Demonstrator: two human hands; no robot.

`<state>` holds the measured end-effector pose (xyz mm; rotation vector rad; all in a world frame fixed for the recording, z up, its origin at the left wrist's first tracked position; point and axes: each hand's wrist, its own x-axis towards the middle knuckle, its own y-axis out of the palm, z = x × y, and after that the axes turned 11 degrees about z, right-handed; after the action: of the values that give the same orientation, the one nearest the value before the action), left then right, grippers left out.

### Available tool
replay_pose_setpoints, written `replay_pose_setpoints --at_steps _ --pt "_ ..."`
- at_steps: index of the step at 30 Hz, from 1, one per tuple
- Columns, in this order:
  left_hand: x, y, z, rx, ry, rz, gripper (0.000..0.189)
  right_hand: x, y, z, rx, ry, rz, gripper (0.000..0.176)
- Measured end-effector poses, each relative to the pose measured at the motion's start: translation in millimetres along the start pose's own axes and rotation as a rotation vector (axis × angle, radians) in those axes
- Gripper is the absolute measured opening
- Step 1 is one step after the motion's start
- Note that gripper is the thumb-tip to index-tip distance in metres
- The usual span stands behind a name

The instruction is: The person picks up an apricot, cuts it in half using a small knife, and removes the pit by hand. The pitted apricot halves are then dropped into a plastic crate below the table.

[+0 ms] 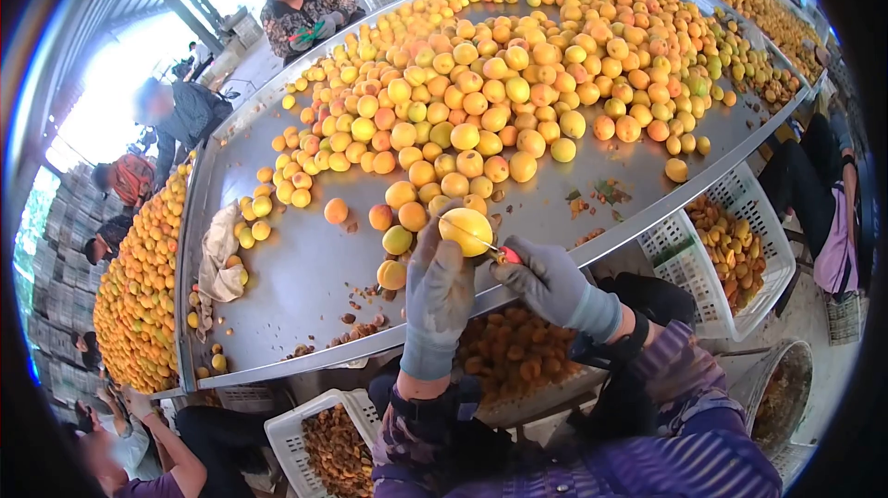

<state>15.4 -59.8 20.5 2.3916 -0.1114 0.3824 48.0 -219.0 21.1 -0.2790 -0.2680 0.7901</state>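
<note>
head view: left hand (437, 299) fingers clamped round an apricot (465, 231) above the table (296, 267) edge; right hand (553, 283) pinches what seems a knife (499, 251), which could slip off the round fruit into the glove.

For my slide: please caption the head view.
Gloved left hand holds an apricot; right hand sets a small knife to it, above a metal table.
</note>
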Motion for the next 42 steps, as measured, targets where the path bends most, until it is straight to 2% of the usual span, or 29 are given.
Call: replay_pose_setpoints --at_steps 1,3,7,9,10,12,13,15,16,18,19,20,22,26,28,29,31,32,34,35,37,39,41,42 --pt "-0.2 -1.3 -0.1 -0.001 -0.003 -0.001 0.06 0.3 1.0 -2.2 0.002 0.002 0.0 0.03" --pt "-0.7 -3.2 -2.2 -0.089 -0.156 0.058 0.059 0.7 4.0 -9.1 -0.008 -0.114 -0.05 0.03" --pt "-2.6 0.0 -8.9 -0.054 -0.158 0.107 0.06 -1.2 3.8 -4.8 -0.1 -0.129 -0.076 0.029" --pt "-4.0 6.9 -14.7 0.318 -0.02 0.104 0.063 -4.0 1.9 -0.1 -0.064 -0.177 -0.028 0.029" --pt "-4.6 7.5 -17.4 0.319 -0.022 0.107 0.063 -3.8 2.1 -1.3 -0.063 -0.176 -0.031 0.029" --pt "-5.0 9.1 -22.4 0.883 0.015 0.039 0.067 -2.0 1.0 -2.9 -0.058 -0.186 0.006 0.03" --pt "-4.3 10.4 -21.5 0.884 0.022 0.043 0.067 -1.6 -0.2 -1.5 -0.063 -0.191 0.004 0.03" --pt "-5.0 11.5 -15.3 0.557 0.066 0.056 0.068 -2.3 0.5 0.5 -0.026 -0.22 0.022 0.031" --pt "-5.5 11.4 -11.8 0.56 0.068 0.058 0.068 -3.2 1.2 0.9 -0.026 -0.224 0.02 0.031" --pt "-4.2 12.0 -4.7 0.04 0.033 0.061 0.067 -3.8 1.7 0.7 0.036 -0.139 -0.022 0.03" --pt "-3.3 14.0 -3.1 -0.089 0.018 0.106 0.066 -3.0 2.3 -0.9 0.034 -0.14 -0.024 0.03" --pt "-2.9 11.3 -3.1 -0.09 0.019 0.108 0.066 -1.1 3.2 -3.5 0.027 -0.184 -0.052 0.03" --pt "-5.3 3.7 -4.5 -0.016 -0.14 0.109 0.062 -0.1 3.3 -5.6 0.023 -0.219 -0.071 0.03" --pt "-5.0 2.2 -10.6 0.169 -0.046 0.114 0.06 -1.9 -1.5 -5.2 -0.1 -0.176 -0.036 0.028" --pt "-5.0 -3.6 -14.7 0.604 -0.043 0.059 0.063 -2.7 -1.4 -6.9 -0.13 -0.169 -0.005 0.027" --pt "-4.7 -1.1 -17.1 0.605 -0.037 0.06 0.063 -1.6 -0.6 -10.4 -0.099 -0.172 0.004 0.026" --pt "-2.9 9.6 -24.7 0.842 -0.048 0.064 0.068 -0.8 1.0 -10.5 -0.073 -0.184 0.012 0.025" --pt "-3.4 10.2 -23.7 0.843 -0.041 0.064 0.068 -1.6 3.0 -9.2 -0.032 -0.183 0.003 0.025" --pt "-4.8 10.6 -17.4 0.482 0.039 0.068 0.069 -1.9 2.2 -6.9 0.008 -0.187 -0.008 0.026" --pt "-5.0 10.6 -13.8 0.484 0.041 0.071 0.069 -2.6 0.8 -6.0 0.026 -0.131 0.006 0.026" --pt "-5.0 9.7 -8.0 0.061 -0.02 0.043 0.068 -1.8 1.0 -5.3 0.044 -0.075 0.021 0.027" --pt "-5.2 7.8 -8.9 0.048 -0.077 0.068 0.068 -0.5 3.7 -6.3 0.14 -0.157 -0.026 0.028" --pt "-7.1 2.5 -10.1 0.036 -0.143 0.084 0.068 -3.7 0.6 -2.2 0.101 -0.164 -0.009 0.028" --pt "-6.4 -1.1 -11.0 0.282 -0.066 0.098 0.068 -4.4 -1.6 -1.3 0.058 -0.18 0.005 0.028"
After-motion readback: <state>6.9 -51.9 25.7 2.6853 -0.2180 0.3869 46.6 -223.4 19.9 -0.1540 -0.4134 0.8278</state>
